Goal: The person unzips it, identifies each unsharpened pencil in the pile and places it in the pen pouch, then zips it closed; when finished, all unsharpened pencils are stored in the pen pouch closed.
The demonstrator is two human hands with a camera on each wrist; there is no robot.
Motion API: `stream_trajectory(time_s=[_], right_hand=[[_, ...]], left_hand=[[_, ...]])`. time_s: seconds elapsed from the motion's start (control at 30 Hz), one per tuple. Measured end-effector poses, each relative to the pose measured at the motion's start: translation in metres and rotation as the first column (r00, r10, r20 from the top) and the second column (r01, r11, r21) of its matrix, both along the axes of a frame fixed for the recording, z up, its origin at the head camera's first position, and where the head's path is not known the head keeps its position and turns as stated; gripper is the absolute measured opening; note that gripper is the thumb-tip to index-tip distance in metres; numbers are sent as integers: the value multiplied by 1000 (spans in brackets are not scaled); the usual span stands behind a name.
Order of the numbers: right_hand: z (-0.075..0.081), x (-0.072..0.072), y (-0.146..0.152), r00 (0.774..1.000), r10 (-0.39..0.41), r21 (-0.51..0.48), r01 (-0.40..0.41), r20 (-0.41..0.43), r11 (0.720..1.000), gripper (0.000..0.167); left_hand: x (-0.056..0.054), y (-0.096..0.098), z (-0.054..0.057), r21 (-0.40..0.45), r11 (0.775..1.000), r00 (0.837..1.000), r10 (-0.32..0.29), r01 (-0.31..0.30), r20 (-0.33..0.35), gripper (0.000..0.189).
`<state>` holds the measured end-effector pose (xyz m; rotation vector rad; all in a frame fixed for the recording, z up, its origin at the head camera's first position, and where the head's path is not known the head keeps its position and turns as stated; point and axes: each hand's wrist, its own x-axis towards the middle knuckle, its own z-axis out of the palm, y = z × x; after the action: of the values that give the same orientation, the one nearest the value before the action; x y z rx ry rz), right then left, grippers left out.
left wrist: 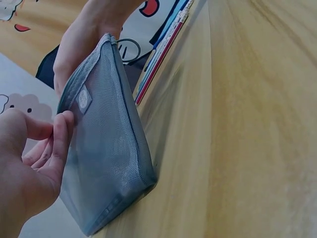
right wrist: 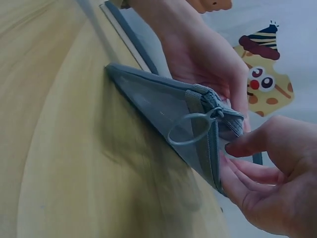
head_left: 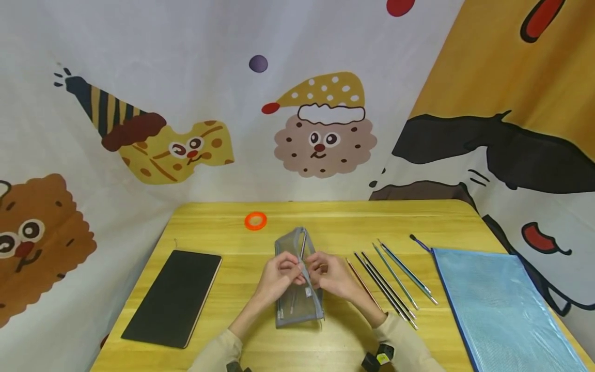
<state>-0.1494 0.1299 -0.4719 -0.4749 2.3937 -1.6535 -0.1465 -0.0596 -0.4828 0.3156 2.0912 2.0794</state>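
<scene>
A grey mesh zip pouch (head_left: 285, 315) stands in the middle of the table, between both hands. My left hand (head_left: 275, 279) pinches one side of its zippered edge between thumb and fingers, close up in the left wrist view. Opposite it, my right hand (head_left: 335, 276) pinches the other side of the edge. In the right wrist view the zip's ring pull (right wrist: 190, 129) hangs near the top corner. A slim pencil-like stick (head_left: 303, 244) shows at the pouch's far end; whether it lies wholly inside, I cannot tell. A small label (left wrist: 83, 97) sits below the zip.
Several pencils (head_left: 395, 276) lie slantwise right of the pouch. Further right is a blue mesh zip folder (head_left: 502, 305). A black notebook (head_left: 174, 297) lies on the left, and an orange ring (head_left: 255, 220) near the table's back edge. A printed cloth (head_left: 223, 31) hangs behind.
</scene>
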Motion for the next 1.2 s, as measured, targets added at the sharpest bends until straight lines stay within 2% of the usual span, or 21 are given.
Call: stream_trajectory(time_s=[0.1, 0.23, 0.33, 0.5, 0.6, 0.77, 0.97, 1.2], right_hand=[[0, 0, 1, 1000, 23, 49, -22, -21, 999, 29], [4, 1, 4, 999, 31, 38, -30, -35, 999, 25], [8, 2, 10, 999, 5, 16, -4, -39, 1000, 22], [11, 2, 27, 989, -73, 78, 83, -126, 994, 19], [11, 3, 39, 979, -114, 133, 137, -171, 982, 18], [8, 5, 60, 969, -166, 169, 197, -181, 966, 19], [6, 9, 86, 936, -266, 197, 312, -230, 929, 22], [-1, 24, 119, 907, -318, 255, 388, -275, 886, 26]], left_hand=[[0, 0, 1, 1, 1000, 1000, -2, 2, 7, 14], [-1, 1, 1, 2, 1000, 1000, 9, -9, 18, 12], [-2, 1, 1, 6, 1000, 1000, 14, -14, 15, 12], [-2, 0, 1, 0, 1000, 1000, 13, -13, 4, 12], [-2, 0, 0, -10, 1000, 1000, 9, -9, -1, 13], [0, -2, -1, -7, 1000, 1000, 11, -11, -3, 14], [1, -4, 0, -20, 1000, 1000, 19, -19, -5, 15], [2, -4, -1, -21, 1000, 1000, 7, -7, -2, 14]])
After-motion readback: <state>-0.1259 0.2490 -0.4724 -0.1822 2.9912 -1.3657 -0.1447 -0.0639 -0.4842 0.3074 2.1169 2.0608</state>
